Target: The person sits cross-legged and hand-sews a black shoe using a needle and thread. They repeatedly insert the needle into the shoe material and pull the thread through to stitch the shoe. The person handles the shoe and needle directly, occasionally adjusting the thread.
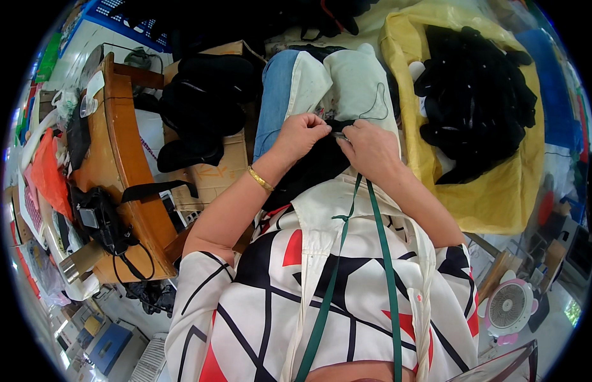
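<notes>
A piece of black cloth [315,169] lies across my lap, over a pale apron [359,79] and blue jeans [275,95]. My left hand [301,136] pinches the cloth's upper edge between thumb and forefinger. Close beside it, my right hand [373,150] is closed, thumb against bent fingers, at the same edge. A small greyish thing [339,134] shows at its fingertips, too small to name. From near the right hand, a dark thread [380,105] loops over the apron on my knee. Black cloth partly hides between the fingertips.
On the right stands a yellow cloth-lined container [468,213] heaped with black pieces [477,102]. At left, more black pieces [203,105] lie on a cardboard box [222,169], beside a wooden table [117,159]. A green lanyard [378,235] hangs down my front. A fan [507,307] stands lower right.
</notes>
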A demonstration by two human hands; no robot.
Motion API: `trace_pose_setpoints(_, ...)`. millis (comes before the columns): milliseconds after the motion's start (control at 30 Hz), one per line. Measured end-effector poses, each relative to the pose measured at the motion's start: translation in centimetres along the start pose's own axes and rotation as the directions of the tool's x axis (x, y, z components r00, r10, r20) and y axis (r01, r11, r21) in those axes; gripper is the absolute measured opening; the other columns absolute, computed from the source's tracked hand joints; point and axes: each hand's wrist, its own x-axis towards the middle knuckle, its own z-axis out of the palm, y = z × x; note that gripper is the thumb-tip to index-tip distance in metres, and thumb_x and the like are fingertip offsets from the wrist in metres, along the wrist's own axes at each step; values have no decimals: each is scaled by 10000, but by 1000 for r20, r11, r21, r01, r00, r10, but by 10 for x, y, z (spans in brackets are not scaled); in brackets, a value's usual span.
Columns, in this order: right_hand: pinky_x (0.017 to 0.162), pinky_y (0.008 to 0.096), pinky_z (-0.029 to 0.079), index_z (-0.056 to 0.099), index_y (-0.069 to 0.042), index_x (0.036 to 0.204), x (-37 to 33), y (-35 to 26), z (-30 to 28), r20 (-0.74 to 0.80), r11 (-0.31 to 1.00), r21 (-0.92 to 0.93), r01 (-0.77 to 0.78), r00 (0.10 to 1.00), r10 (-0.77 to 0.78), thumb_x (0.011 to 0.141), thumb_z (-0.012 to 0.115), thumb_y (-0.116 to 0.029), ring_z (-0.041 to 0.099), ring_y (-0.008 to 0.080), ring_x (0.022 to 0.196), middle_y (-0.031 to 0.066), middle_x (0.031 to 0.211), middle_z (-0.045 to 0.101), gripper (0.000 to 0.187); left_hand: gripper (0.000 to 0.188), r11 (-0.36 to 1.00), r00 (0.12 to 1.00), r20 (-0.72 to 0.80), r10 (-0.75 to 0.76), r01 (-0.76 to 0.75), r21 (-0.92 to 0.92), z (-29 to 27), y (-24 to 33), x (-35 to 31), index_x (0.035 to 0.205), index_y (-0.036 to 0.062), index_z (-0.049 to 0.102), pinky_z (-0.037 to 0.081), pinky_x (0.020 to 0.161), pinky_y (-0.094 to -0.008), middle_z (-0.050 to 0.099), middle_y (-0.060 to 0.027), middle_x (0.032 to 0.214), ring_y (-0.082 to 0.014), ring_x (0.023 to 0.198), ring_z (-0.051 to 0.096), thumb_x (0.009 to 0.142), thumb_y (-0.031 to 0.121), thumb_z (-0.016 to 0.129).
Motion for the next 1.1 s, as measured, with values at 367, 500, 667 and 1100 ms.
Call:
trace_pose_setpoints(367, 665, 418, 516, 685, -94, 1063, -27, -8, -32, -50, 977, 207, 55, 998, -46, 858, 692, -311, 625, 335, 759, 94, 905, 636, 299, 160, 974, 981, 86, 176, -186, 131, 1, 23, -21, 888, 6, 672, 459, 674, -250, 643, -11, 783, -77, 721, 539, 894, 163, 701)
trace_pose_setpoints(500, 656, 423, 505, 635, -69, 990, -29, 31, -7, 61, 991, 119, 62, 996, -69, 876, 663, -171, 621, 355, 776, 125, 868, 600, 156, 145, 948, 967, 249, 43, -118, 295, 5, 28, -46, 943, 17, 655, 449, 682, -219, 619, 39, 824, -43, 758, 524, 931, 159, 685)
trace_pose_setpoints(667, 620, 420, 516, 586, -57, 922, -39, 46, 4, -56, 987, 127, 97, 994, -91, 883, 635, -116, 642, 318, 702, 129, 810, 588, 87, 175, 954, 981, 154, -118, 69, 291, 4, 5, -45, 1013, 16, 637, 447, 677, -223, 607, 29, 840, -47, 754, 523, 922, 152, 700)
trace_pose_setpoints(1100, 715, 241, 515, 636, -55, 1102, -66, 92, -39, 13, 197, 973, -118, 883, 468, 1003, 540, -129, 578, 85, 741, 13, 855, 612, 157, 239, 945, 976, 189, 110, -162, 283, 4, 35, -63, 1036, 3, 628, 445, 698, -239, 561, -9, 778, -85, 720, 515, 798, -13, 649)
